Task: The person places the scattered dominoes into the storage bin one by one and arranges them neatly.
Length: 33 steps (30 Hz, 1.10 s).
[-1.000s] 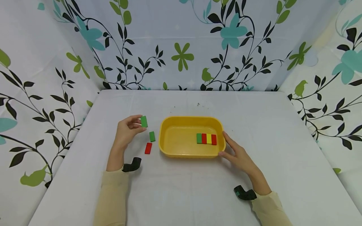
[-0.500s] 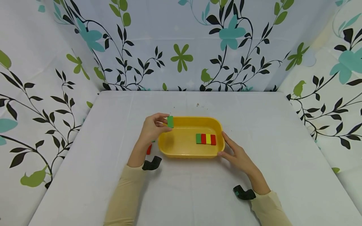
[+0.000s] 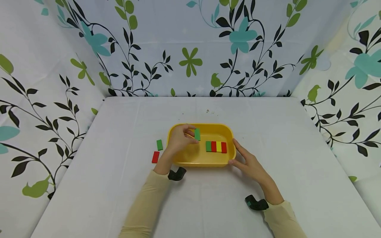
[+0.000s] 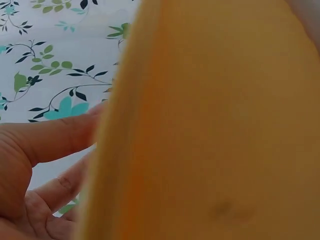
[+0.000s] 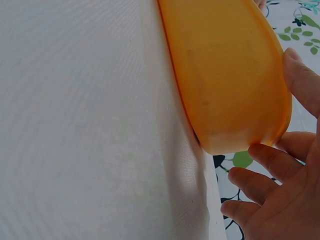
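Note:
Above the left half of a yellow plastic tray [image 3: 190,160], my left hand [image 3: 178,140] pinches a green block [image 3: 197,134] between thumb and fingertips. Inside the tray at right lies a row of touching blocks: a green block [image 3: 208,146], a red block [image 3: 213,146], a yellow block [image 3: 219,146] and another red block [image 3: 224,147]. My right hand [image 3: 250,165] touches the tray's right end with fairly straight, spread fingers. In the right wrist view its thumb [image 5: 300,75] rests at the rim. The tray wall hides the held block in the left wrist view.
Left of the tray, a loose green block [image 3: 159,144] and a loose red block [image 3: 155,157] lie on the white-covered table [image 3: 208,201]. Leaf-patterned cloth [image 3: 190,59] hangs behind and at both sides. Small dark specks [image 3: 207,111] mark the table behind the tray.
My left hand has carried the green block rightward from beside the loose blocks, across the tray's left rim, to above the tray. The right hand and tray have stayed in place.

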Available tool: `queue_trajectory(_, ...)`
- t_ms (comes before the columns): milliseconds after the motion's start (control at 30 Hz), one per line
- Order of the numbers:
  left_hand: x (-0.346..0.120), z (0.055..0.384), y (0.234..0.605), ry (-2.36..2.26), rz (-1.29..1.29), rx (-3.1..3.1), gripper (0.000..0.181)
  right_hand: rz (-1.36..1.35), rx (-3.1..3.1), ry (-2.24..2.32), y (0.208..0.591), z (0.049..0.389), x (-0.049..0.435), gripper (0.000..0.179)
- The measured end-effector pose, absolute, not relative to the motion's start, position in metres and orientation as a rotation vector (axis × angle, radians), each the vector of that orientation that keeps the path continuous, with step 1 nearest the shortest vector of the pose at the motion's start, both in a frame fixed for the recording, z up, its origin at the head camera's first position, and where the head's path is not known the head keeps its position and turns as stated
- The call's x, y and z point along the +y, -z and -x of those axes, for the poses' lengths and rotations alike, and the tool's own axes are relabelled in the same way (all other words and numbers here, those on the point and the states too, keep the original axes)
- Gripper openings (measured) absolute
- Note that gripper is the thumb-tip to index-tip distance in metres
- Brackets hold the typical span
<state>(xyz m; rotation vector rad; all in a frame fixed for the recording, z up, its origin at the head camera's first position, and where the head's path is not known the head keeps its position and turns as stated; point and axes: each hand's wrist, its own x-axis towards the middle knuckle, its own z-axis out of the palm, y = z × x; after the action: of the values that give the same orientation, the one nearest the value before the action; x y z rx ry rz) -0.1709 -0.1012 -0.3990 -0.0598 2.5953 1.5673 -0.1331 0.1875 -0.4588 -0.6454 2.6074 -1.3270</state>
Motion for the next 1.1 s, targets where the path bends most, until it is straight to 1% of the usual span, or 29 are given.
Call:
queue_trajectory(200, -0.086, 0.173, 0.410, -1.499, 0.129, 2.603, 0.047, 0.621, 2.604, 1.326, 0.458, 0.133, 0.187, 0.081)
queue_trajectory(533, -0.066, 0.180, 0.421, -1.434, 0.132, 2.651, 0.049, 0.615, 2.617, 1.312, 0.459, 0.132, 0.187, 0.081)
queue_trajectory(867, -0.061, 0.181, 0.431, -1.348, 0.252, 2.703, 0.050, 0.616, 2.628, 1.297, 0.457, 0.132, 0.185, 0.082)
queue_trajectory(1100, -0.059, 0.179, 0.432, -1.182, 0.250, 2.765, 0.051, 0.632, 2.627, 1.307, 0.459, 0.132, 0.186, 0.081)
